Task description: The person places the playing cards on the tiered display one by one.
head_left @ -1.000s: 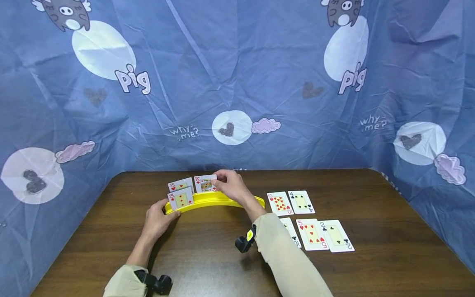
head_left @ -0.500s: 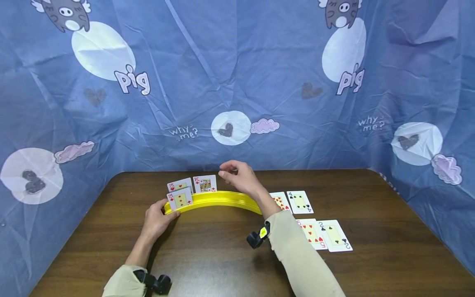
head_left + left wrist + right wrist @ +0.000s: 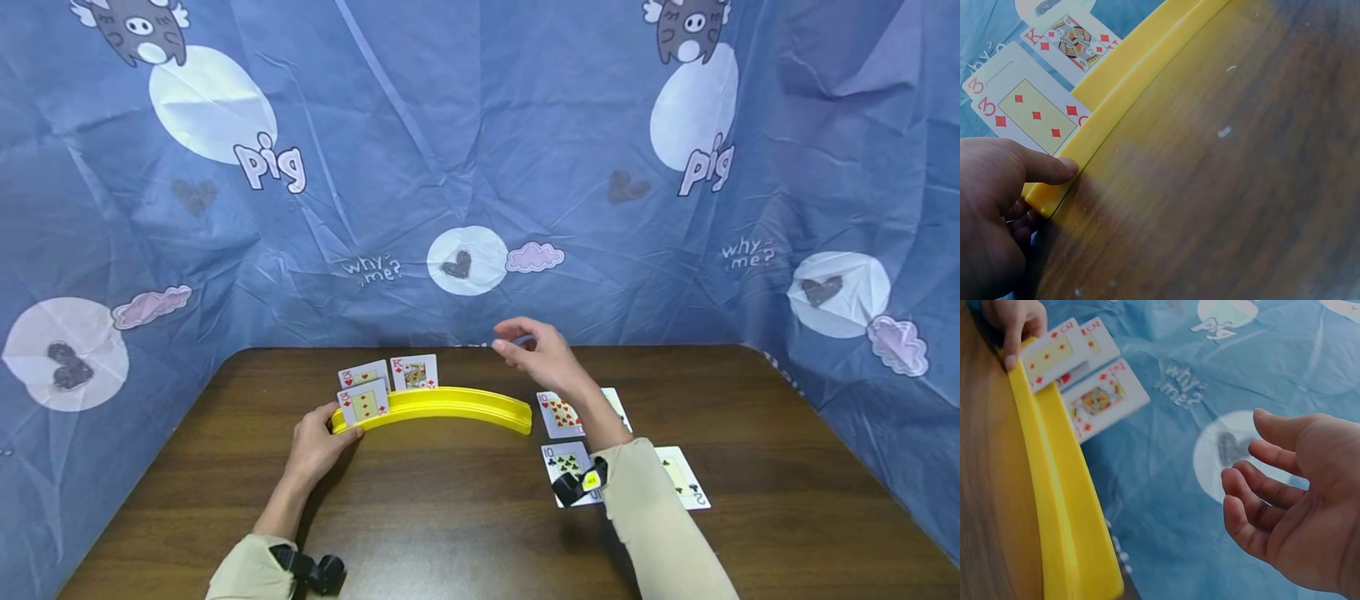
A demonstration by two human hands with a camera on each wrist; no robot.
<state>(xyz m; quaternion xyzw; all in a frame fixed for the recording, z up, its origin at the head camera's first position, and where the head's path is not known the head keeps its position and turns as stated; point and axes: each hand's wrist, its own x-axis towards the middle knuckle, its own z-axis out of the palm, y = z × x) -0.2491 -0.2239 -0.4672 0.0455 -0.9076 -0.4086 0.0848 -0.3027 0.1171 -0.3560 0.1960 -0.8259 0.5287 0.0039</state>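
A curved yellow card holder [image 3: 457, 402] stands on the table, and my left hand [image 3: 317, 446] grips its left end between thumb and fingers. In its front groove, near that hand, stands the three of diamonds [image 3: 1036, 116]. Behind it is the three of hearts [image 3: 363, 372], partly covered. The king of diamonds [image 3: 415, 372] stands in the back groove, to the right of the threes. My right hand [image 3: 542, 354] is raised beyond the holder's right end, its fingers loosely bent with nothing in them, as the right wrist view [image 3: 1297, 494] also shows.
Face-up cards lie on the brown table [image 3: 420, 517] to the right: the ten of hearts [image 3: 559, 415], the ten of clubs [image 3: 566, 458] and the two of clubs [image 3: 681, 475]. My right forearm covers others. A blue printed cloth [image 3: 480, 167] hangs behind the table.
My right hand has let go of the king of diamonds and moved right, away from the holder. The king stays standing. My left hand has kept its grip on the holder.
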